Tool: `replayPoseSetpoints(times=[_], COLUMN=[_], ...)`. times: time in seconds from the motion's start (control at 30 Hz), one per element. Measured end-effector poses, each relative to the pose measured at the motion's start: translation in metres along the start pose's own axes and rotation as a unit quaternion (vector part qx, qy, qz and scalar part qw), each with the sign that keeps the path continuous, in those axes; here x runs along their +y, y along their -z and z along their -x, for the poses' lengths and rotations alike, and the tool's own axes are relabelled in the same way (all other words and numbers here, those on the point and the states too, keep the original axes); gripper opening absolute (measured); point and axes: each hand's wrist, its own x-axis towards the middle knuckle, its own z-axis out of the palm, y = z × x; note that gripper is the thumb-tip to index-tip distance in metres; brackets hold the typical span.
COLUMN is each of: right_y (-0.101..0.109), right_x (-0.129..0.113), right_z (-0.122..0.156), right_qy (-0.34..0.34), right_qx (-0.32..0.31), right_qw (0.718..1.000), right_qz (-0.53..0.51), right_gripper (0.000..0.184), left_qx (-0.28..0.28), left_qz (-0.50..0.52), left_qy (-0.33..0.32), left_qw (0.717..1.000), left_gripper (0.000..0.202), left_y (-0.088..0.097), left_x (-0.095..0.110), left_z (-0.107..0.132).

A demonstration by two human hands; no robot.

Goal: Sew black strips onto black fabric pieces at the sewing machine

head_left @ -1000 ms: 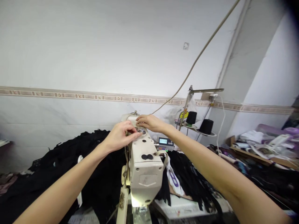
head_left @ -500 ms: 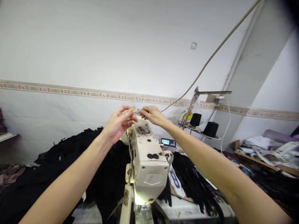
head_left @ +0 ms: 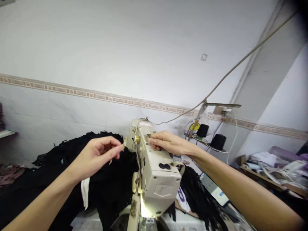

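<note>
Cream sewing-machine head (head_left: 157,175): between my hands, its lamp lit at the lower end.
Right hand (head_left: 168,143): fingers (head_left: 156,138) laid on top of the head, among its small fittings; whether they pinch anything, I cannot tell.
Left hand (head_left: 98,156): off the machine, in the air just beside the brass tension knob (head_left: 137,139), thumb and forefinger drawn close; nothing held shows clearly.
Hands: apart, the head between them.
Pale thread (head_left: 137,150): runs from the top of the head past the knob and down its face. Lower down I lose it, so how far it is led, and whether it reaches the needle, I cannot tell.
Black fabric pile (head_left: 115,179): heaped on both sides of the head, a white label (head_left: 85,192) lying on it at my left.
Black thread cones (head_left: 218,142): two on a metal stand (head_left: 198,120), off to my right by the wall.
</note>
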Motion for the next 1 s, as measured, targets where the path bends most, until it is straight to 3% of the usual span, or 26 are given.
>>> replayPoseSetpoints(times=[0.2,0.37,0.47,0.7,0.83,1.0], right_y=[0.024,0.016,0.008,0.007,0.007,0.005], right_x=[0.034,0.029,0.02,0.022,0.023,0.022], right_z=[-0.003,-0.013,-0.012,-0.006,-0.004,-0.004], right_qy=[-0.129,-0.072,-0.045,-0.086,-0.068,-0.058], right_qx=[0.083,0.109,0.078,0.038,0.052,0.016], right_qw=[0.969,0.963,0.977,0.974,0.972,0.975], right_qz=[-0.196,-0.235,-0.194,-0.206,-0.218,-0.212], right_gripper=[0.039,0.04,0.042,0.046,0.046,0.048], left_qx=[-0.045,-0.072,-0.089,-0.101,-0.124,-0.147], left_qz=[-0.102,-0.159,-0.174,-0.18,-0.181,-0.189], left_qy=[0.051,0.027,0.012,0.03,0.039,0.048], left_qw=[0.992,0.984,0.981,0.978,0.975,0.97], left_gripper=[0.035,0.031,0.03,0.033,0.035,0.036], left_y=[0.021,0.018,0.014,0.008,0.003,-0.005], left_x=[-0.028,-0.031,-0.033,-0.045,-0.047,-0.05], left_z=[0.041,0.053,0.057,0.068,0.069,0.071])
